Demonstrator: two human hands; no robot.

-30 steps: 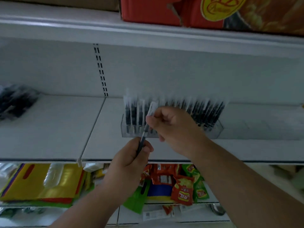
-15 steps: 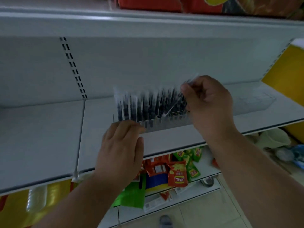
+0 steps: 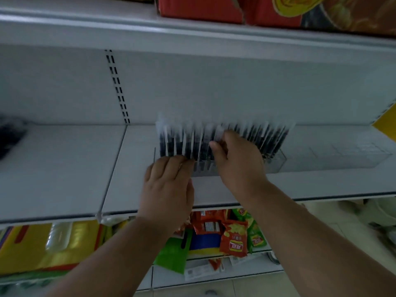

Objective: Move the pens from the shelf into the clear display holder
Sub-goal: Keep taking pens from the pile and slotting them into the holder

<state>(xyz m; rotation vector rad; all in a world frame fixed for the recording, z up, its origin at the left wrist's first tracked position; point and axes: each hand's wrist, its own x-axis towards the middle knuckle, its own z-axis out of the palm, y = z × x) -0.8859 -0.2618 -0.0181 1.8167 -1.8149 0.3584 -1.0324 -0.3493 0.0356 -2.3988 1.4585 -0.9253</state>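
Your left hand rests on the front left end of the clear plastic display holder, fingers bent over its edge, gripping nothing you can make out. Your right hand pinches the pale cap of one black pen among the row of upright black pens already standing in it — the holder sits on the white metal shelf. At far left a blurred dark pile lies on the same shelf. Red snack packets hang below, and a red cardboard box sits overhead.
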